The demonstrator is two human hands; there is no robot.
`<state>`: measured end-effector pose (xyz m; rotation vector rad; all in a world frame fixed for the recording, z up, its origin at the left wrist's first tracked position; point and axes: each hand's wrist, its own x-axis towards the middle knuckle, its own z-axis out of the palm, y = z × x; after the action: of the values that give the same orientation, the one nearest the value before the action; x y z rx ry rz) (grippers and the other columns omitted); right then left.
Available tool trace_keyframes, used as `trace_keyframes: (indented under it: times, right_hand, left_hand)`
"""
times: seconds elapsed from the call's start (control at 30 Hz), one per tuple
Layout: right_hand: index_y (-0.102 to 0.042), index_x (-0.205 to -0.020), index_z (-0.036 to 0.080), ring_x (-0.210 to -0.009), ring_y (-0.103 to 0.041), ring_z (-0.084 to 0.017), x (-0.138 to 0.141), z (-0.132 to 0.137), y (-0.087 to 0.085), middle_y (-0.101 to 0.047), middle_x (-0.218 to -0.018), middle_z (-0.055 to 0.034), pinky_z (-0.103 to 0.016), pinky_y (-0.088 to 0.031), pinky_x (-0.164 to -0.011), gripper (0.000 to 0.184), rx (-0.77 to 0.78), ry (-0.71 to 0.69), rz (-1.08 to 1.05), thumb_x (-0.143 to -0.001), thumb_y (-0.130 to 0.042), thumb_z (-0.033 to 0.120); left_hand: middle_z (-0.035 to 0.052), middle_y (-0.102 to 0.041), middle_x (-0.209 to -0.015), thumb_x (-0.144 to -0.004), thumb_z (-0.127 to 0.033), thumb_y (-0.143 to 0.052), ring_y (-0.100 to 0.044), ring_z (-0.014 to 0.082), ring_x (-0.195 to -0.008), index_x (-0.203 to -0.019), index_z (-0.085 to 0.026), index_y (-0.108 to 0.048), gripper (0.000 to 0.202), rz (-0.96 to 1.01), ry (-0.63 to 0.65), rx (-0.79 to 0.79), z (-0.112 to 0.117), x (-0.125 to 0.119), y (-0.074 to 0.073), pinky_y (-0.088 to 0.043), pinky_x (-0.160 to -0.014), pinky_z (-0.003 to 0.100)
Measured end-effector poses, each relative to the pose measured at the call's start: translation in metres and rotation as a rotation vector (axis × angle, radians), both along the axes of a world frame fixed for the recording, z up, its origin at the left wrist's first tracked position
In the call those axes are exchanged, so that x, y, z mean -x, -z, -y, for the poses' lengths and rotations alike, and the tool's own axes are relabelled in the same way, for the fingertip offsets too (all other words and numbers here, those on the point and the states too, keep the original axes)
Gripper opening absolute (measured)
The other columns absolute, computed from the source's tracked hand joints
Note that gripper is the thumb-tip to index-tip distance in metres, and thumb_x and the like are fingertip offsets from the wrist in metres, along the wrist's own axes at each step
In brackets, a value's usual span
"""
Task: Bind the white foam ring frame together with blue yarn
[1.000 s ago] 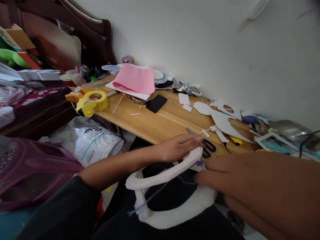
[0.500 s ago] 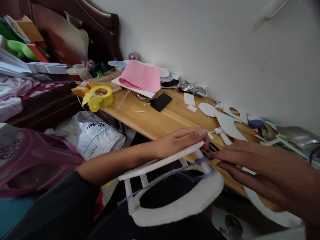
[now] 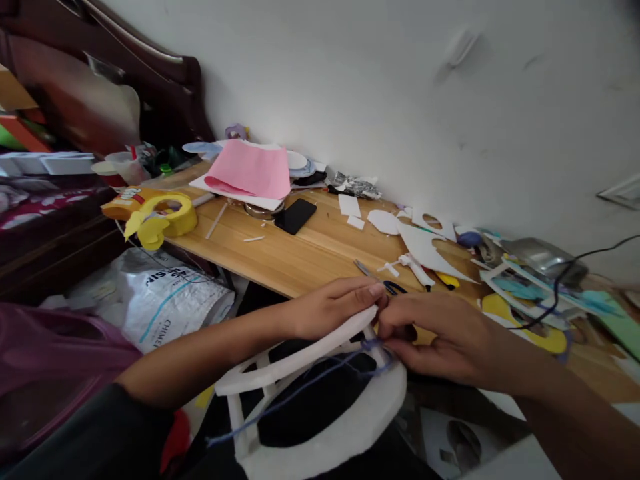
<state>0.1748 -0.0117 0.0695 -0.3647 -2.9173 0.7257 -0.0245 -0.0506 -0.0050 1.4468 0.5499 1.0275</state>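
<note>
A white foam frame (image 3: pixel 345 427), two curved rims joined by short posts, sits tilted over my lap. My left hand (image 3: pixel 335 307) lies along the far end of its upper rim, fingers curled over the edge and holding it. Blue yarn (image 3: pixel 300 390) is wound round the far post, and a loose length stretches across to the near left post. My right hand (image 3: pixel 440 333) has its fingers closed at that far post, pinching the yarn; the fingertips are partly hidden. Just beyond my hands lie scissors (image 3: pixel 366 269) on the wooden table, their dark handles partly covered.
On the table (image 3: pixel 310 257) are a white glue gun (image 3: pixel 417 272), white foam offcuts (image 3: pixel 425 247), a black phone (image 3: pixel 296 217), pink sheet (image 3: pixel 253 170) and yellow roll (image 3: pixel 173 215). A black cable (image 3: pixel 557 287) hangs at right. A silver bag (image 3: pixel 173 300) stands below, left.
My right hand has moved in from the right, its extended fingers now closed by the far post. The left hand keeps its hold on the frame. The view has shifted right.
</note>
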Motion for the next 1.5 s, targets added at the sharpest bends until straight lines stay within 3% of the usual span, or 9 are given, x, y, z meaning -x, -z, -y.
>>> trace_keyframes:
  times: [0.17, 0.37, 0.5, 0.63, 0.73, 0.97, 1.17, 1.3, 1.5]
  right_hand:
    - [-0.055, -0.084, 0.022, -0.058, -0.048, -0.011, -0.005, -0.005, 0.004, -0.055, -0.068, 0.0046, -0.024, -0.034, -0.056, 0.011, -0.088, -0.039, 0.005, -0.093, -0.053, 0.018]
    - [-0.056, -0.084, 0.023, -0.059, -0.044, -0.011, -0.007, -0.005, -0.011, -0.053, -0.067, 0.0055, -0.026, -0.030, -0.058, 0.009, -0.186, -0.062, 0.036, -0.092, -0.054, 0.018]
    - [-0.058, -0.082, 0.022, -0.059, -0.048, -0.010, 0.002, 0.001, -0.019, -0.057, -0.068, 0.0046, -0.026, -0.033, -0.059, 0.013, -0.139, -0.061, 0.054, -0.094, -0.053, 0.020]
    - [-0.063, -0.097, 0.024, -0.066, -0.056, -0.011, -0.004, -0.004, -0.018, -0.065, -0.078, 0.0031, -0.024, -0.039, -0.061, 0.006, -0.021, -0.003, 0.063, -0.097, -0.059, 0.029]
    - [-0.063, -0.104, 0.024, -0.065, -0.058, -0.010, -0.014, -0.012, -0.008, -0.064, -0.078, 0.0033, -0.022, -0.041, -0.060, 0.008, 0.031, 0.059, 0.063, -0.096, -0.060, 0.027]
    - [-0.062, -0.097, 0.022, -0.065, -0.057, -0.011, -0.010, -0.017, 0.012, -0.062, -0.077, 0.0034, -0.023, -0.042, -0.062, 0.007, 0.006, 0.006, 0.062, -0.099, -0.056, 0.027]
    - [-0.060, -0.099, 0.023, -0.066, -0.057, -0.010, -0.013, -0.015, 0.013, -0.063, -0.079, 0.0037, -0.022, -0.042, -0.061, 0.006, 0.041, 0.051, 0.059, -0.099, -0.055, 0.027]
    - [-0.058, -0.090, 0.023, -0.062, -0.054, -0.009, -0.011, -0.012, 0.012, -0.059, -0.073, 0.0052, -0.021, -0.039, -0.059, 0.007, -0.001, 0.007, 0.032, -0.096, -0.056, 0.022]
    - [-0.056, -0.086, 0.023, -0.059, -0.048, -0.009, -0.005, -0.008, -0.003, -0.056, -0.069, 0.0063, -0.021, -0.036, -0.058, 0.010, -0.101, -0.032, -0.012, -0.094, -0.056, 0.017]
  left_hand:
    - [0.0018, -0.052, -0.083, -0.104, -0.048, -0.038, -0.048, 0.0147, -0.080, -0.086, -0.017, -0.055, 0.040, -0.047, -0.027, 0.039, -0.002, -0.005, 0.005, -0.044, -0.080, 0.028]
    - [-0.0004, -0.046, -0.080, -0.106, -0.035, -0.035, -0.045, 0.0142, -0.078, -0.081, -0.018, -0.049, 0.033, -0.089, -0.001, 0.030, -0.005, -0.011, 0.002, -0.042, -0.079, 0.027]
    - [-0.0004, -0.047, -0.080, -0.105, -0.029, -0.035, -0.046, 0.0138, -0.078, -0.080, -0.018, -0.048, 0.030, -0.059, 0.016, 0.023, -0.006, -0.011, 0.002, -0.043, -0.081, 0.027]
    - [0.0008, -0.050, -0.081, -0.106, -0.035, -0.035, -0.048, 0.0143, -0.078, -0.081, -0.018, -0.052, 0.035, -0.078, -0.018, 0.038, -0.006, -0.008, 0.006, -0.043, -0.079, 0.027]
    - [0.0004, -0.050, -0.079, -0.106, -0.043, -0.035, -0.046, 0.0137, -0.074, -0.082, -0.017, -0.054, 0.040, -0.087, -0.044, 0.072, -0.006, -0.006, 0.009, -0.042, -0.077, 0.028]
    - [0.0020, -0.053, -0.083, -0.106, -0.045, -0.035, -0.051, 0.0147, -0.081, -0.083, -0.017, -0.054, 0.042, -0.026, 0.004, 0.037, -0.008, -0.007, 0.011, -0.044, -0.080, 0.027]
    - [0.0030, -0.054, -0.085, -0.106, -0.043, -0.034, -0.052, 0.0153, -0.083, -0.082, -0.017, -0.055, 0.041, -0.044, -0.033, 0.052, -0.008, -0.007, 0.009, -0.044, -0.083, 0.027]
    - [0.0034, -0.054, -0.086, -0.106, -0.040, -0.033, -0.053, 0.0159, -0.084, -0.084, -0.017, -0.055, 0.039, -0.045, 0.005, 0.055, -0.009, -0.009, 0.012, -0.044, -0.085, 0.028]
    - [0.0019, -0.052, -0.084, -0.106, -0.033, -0.034, -0.049, 0.0147, -0.081, -0.084, -0.018, -0.054, 0.033, -0.055, -0.023, 0.034, -0.011, -0.011, 0.013, -0.043, -0.082, 0.026]
